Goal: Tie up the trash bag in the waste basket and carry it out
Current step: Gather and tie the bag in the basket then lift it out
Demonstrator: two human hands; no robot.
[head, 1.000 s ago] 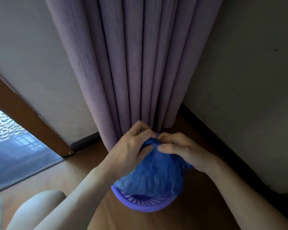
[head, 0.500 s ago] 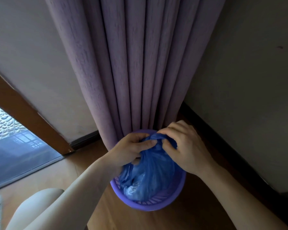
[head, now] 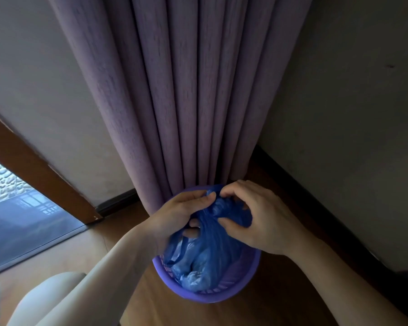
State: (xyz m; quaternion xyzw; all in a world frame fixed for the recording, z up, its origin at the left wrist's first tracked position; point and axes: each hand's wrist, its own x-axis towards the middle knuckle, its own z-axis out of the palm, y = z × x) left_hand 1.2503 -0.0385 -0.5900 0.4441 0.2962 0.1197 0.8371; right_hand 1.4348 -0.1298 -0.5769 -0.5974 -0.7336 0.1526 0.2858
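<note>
From the head camera, the purple waste basket (head: 222, 296) stands on the wooden floor (head: 280, 300) in the room's corner, its far rim against the foot of the mauve curtain (head: 186, 102). The blue trash bag (head: 207, 252) sits inside the basket, its mouth gathered into a bunch above the basket's middle. The left hand (head: 174, 217) pinches one side of that bunch and the right hand (head: 259, 215) clenches the other, fingers curled into the plastic, probably because the two ends must cross to form a knot. The bag's body is slack below, so lifting seems not yet begun.
</note>
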